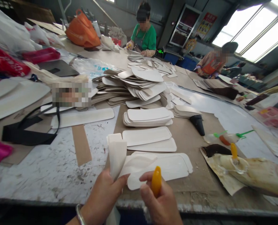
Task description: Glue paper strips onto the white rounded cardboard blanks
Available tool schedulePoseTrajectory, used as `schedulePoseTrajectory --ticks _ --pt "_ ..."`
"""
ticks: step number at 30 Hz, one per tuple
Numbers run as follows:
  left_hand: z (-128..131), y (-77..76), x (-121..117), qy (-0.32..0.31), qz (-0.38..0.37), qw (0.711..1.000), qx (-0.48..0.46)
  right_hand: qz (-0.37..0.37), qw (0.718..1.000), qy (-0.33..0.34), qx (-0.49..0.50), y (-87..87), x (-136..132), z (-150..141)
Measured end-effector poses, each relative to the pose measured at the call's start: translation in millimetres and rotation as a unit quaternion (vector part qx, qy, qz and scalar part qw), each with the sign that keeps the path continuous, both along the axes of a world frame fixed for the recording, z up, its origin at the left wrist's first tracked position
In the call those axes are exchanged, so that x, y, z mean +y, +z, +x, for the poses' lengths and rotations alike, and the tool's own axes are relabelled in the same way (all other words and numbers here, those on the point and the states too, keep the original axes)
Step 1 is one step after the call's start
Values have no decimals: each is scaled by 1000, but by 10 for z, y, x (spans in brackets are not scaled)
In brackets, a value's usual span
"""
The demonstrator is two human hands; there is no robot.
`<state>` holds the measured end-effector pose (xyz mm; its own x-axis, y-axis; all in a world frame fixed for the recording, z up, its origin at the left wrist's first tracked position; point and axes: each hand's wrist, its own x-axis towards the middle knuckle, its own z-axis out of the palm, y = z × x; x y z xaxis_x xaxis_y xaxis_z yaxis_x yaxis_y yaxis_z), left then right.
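My left hand [106, 192] is closed around a bundle of long white strips [117, 151]; their upper ends stick up above the fist and their lower ends hang past the table edge. My right hand [160, 200] grips a yellow-handled tool [156, 181], handle pointing up; its working end is mostly hidden below the hand, where something whitish and blurred shows. Between and just beyond both hands lie overlapping white flat panels [172, 165] with rounded corners. Behind them rest two more white panels [148, 137], then a neat stack of similar panels [148, 115].
Farther back is a loose heap of panels [134, 84]. To the right are a black cone [197, 124], bottles with green nozzles [231, 137] and a glue-crusted container [239, 165] holding a yellow handle. A black strap [31, 131] lies left. Two people [146, 37] work across the table.
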<state>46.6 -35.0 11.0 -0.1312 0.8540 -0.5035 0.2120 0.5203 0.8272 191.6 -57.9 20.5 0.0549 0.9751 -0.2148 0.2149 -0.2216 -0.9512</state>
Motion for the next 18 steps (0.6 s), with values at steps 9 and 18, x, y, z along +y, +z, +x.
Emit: schedulePoseTrajectory --ticks 9,18 --pt "97 6 -96 -44 33 993 -107 -60 978 -121 161 -47 161 -179" --pt "96 42 -104 -24 4 977 -211 34 974 -189 120 13 225 90"
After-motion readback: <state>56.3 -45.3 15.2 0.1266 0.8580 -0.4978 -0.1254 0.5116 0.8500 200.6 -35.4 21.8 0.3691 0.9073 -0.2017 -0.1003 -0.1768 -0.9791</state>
